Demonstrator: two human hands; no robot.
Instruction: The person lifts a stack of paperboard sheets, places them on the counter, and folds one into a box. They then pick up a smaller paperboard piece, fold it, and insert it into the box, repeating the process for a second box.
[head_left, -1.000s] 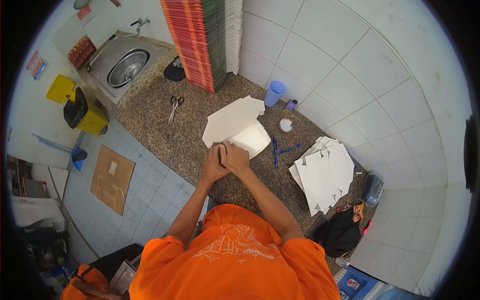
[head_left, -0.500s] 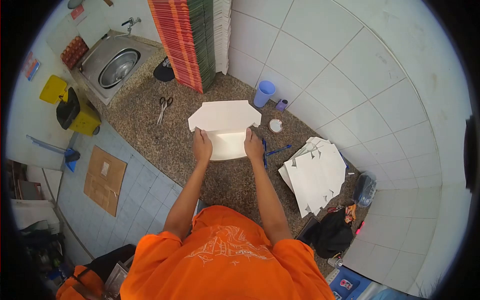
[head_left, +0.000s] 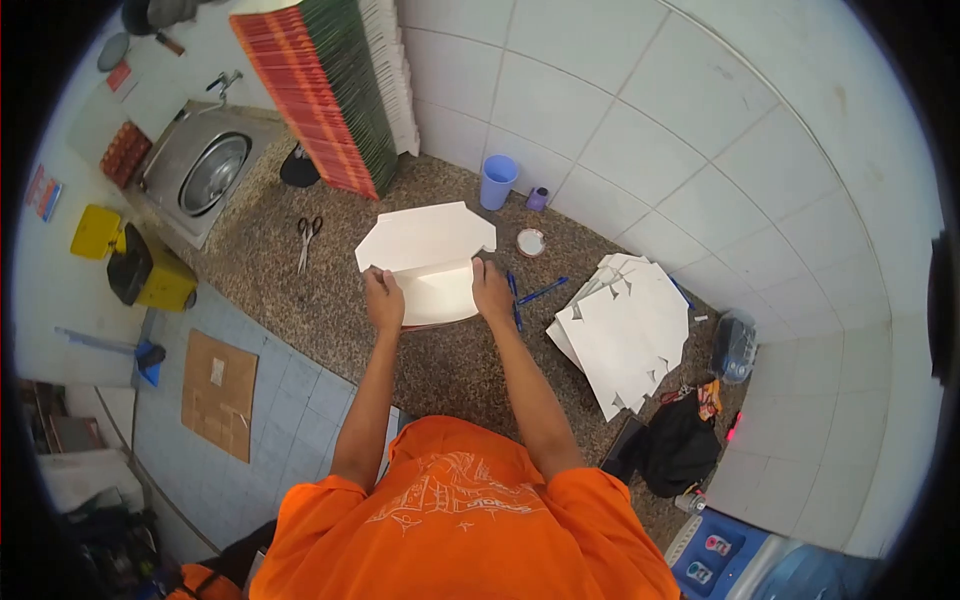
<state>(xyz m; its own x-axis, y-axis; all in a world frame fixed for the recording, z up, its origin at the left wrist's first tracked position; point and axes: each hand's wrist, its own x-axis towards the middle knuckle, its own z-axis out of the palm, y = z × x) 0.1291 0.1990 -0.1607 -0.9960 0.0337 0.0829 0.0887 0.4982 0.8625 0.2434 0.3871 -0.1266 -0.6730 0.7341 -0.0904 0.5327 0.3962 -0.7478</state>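
Note:
Both of my hands hold a white cardboard box [head_left: 428,238] over the granite counter, its lid flap raised at the far side and its inside facing me. My left hand [head_left: 385,301] grips the left side wall, thumb on top. On the opposite wall, my right hand [head_left: 491,291] is closed in the same way. Most of the fingers are hidden behind the box walls. Just right of my right hand lie blue pens [head_left: 542,291]. A stack of flat white box blanks [head_left: 625,325] rests farther right.
Tall piles of red and green folded cardboard [head_left: 310,90] lean near the wall. Scissors [head_left: 308,243], a blue cup [head_left: 499,181], a small purple bottle [head_left: 538,198] and a roll of tape [head_left: 531,242] sit on the counter [head_left: 262,270]. A sink [head_left: 213,175] is at far left.
The camera view has shifted, so the surroundings appear displaced. The box is tilted slightly, its left side nearer me, and its inside shows more. Both hands keep their grip.

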